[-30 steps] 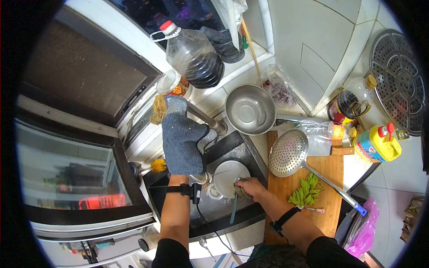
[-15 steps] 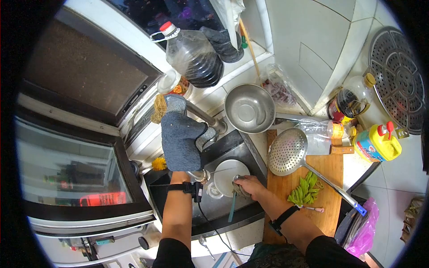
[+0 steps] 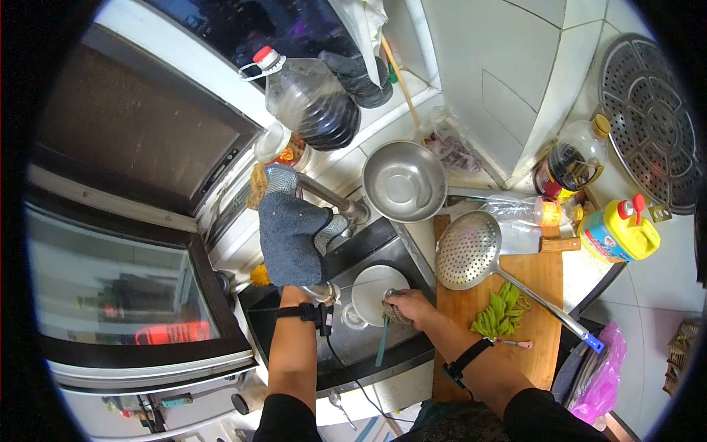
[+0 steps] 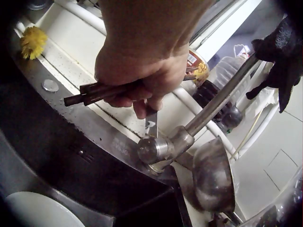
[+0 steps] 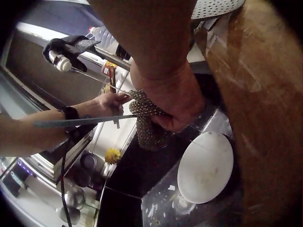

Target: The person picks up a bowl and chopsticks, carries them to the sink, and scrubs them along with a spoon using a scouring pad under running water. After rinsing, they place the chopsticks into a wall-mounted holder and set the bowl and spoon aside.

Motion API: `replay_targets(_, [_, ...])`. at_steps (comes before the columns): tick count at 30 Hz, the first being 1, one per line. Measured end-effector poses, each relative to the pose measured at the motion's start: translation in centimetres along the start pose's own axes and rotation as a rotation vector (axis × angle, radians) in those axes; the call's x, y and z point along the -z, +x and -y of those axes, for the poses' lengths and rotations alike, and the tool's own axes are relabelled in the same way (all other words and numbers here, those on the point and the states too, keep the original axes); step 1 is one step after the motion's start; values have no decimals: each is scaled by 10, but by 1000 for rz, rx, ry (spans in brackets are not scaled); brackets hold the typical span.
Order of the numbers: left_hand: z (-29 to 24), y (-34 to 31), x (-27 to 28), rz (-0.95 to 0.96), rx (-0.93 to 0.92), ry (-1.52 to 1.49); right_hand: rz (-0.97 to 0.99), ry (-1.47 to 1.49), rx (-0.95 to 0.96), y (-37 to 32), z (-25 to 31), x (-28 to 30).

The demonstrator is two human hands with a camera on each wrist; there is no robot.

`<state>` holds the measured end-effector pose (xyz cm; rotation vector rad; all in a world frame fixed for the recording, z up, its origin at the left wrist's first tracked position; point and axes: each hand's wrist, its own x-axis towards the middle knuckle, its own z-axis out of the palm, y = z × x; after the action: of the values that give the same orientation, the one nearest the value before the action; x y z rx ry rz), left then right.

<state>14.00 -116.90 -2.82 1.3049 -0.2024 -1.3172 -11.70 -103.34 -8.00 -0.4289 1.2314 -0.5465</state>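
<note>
1 scrubber point(image 3: 398, 312) over dark sink point(image 3: 405, 340), board point(image 3: 541, 291) alongside, tiled wall point(image 3: 508, 44) beyond.

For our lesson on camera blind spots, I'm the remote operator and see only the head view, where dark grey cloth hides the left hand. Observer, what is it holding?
Observer: From the left wrist view, the left hand grips a bundle of brown sticks.
Operator: Is it near anything else?
Observer: Yes, its fingertips are at the flat lever of the tap; I can't tell whether they press it.
</note>
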Motion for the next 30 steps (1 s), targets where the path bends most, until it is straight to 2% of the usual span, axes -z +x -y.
replay_targets(4, [0, -1, 0, -2, 2, 10, -26, 10, -17, -5, 2, 0])
replay_targets(7, [1, -2, 0, -3, 0, 12, 42, 54, 12, 6, -6, 0])
replay_targets(13, [2, -3, 0, -5, 3, 19, 57, 75, 41, 18, -16, 2])
replay_targets(19, [3, -2, -1, -8, 3, 26, 69, 160, -32, 16, -15, 0])
replay_targets(25, [6, -2, -4, -5, 0, 57, -19, -35, 23, 1, 4, -2])
replay_targets(28, [15, -10, -8, 3, 2, 163, 33, 28, 46, 15, 1, -4])
replay_targets(30, [25, -35, -2, 19, 13, 323, -10, 93, 45, 7, 8, -8])
